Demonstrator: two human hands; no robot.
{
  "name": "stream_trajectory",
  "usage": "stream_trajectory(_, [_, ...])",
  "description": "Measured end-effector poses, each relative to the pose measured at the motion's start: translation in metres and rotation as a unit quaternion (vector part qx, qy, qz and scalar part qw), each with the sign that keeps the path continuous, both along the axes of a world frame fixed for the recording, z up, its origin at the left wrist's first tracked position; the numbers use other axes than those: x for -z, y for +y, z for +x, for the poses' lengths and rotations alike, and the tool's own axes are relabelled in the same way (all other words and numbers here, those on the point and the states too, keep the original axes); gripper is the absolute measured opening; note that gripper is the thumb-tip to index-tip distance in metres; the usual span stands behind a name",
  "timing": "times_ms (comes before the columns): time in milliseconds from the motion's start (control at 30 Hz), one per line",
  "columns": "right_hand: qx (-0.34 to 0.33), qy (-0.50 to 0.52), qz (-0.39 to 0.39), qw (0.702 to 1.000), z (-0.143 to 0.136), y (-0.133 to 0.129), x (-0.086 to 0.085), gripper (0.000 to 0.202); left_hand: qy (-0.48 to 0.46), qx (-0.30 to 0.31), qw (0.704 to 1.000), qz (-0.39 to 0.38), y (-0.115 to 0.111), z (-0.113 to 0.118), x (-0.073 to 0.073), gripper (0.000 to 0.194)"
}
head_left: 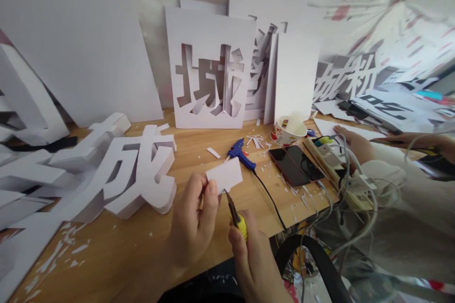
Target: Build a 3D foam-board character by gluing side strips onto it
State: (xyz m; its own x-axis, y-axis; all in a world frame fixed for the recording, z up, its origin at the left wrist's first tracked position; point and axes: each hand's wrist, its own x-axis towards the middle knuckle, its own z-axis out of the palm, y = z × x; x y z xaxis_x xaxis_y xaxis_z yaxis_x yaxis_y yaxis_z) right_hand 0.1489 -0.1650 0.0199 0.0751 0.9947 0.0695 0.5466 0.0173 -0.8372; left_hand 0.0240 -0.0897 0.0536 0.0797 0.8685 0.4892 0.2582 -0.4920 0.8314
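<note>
Between thumb and fingers, my left hand (pixel 195 213) pinches a small white foam-board piece (pixel 225 175) above the table. My right hand (pixel 250 251) is closed round a yellow utility knife (pixel 241 225). The knife's blade points up, with its tip at or very near the lower edge of the piece; whether they touch I cannot tell. Just beyond the piece lies a blue hot glue gun (pixel 237 152) on the wooden table (pixel 194 151), its black cord running toward the front edge. To the left stands a large white three-dimensional character (pixel 142 170).
A paper cup (pixel 288 130), two phones (pixel 295 163) and a power strip (pixel 332 170) with tangled cables sit to the right. Cut-out white boards (pixel 209 113) lean at the back. A co-worker's hands (pixel 350 139) work at far right. White scraps (pixel 213 153) litter the table.
</note>
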Motion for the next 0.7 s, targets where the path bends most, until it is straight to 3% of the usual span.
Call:
stream_trajectory(133, [0.013,-0.009,-0.018,1.0,0.004,-0.01,0.011,0.042,-0.029,-0.028,0.999,-0.003,0.004,-0.002,-0.015,0.026])
stream_trajectory(233, [0.018,-0.011,0.022,1.0,0.006,-0.015,0.009,0.044,-0.031,-0.022,0.999,-0.005,0.004,-0.002,-0.022,0.028])
stream_trajectory(467, [-0.019,-0.023,0.074,0.997,0.003,-0.005,-0.014,0.044,-0.029,-0.007,0.999,-0.018,-0.001,0.002,-0.018,0.027])
stream_trajectory(700, [-0.013,-0.015,0.074,0.997,0.001,-0.002,-0.017,0.041,-0.003,-0.009,1.0,-0.006,-0.005,0.002,-0.016,0.025])
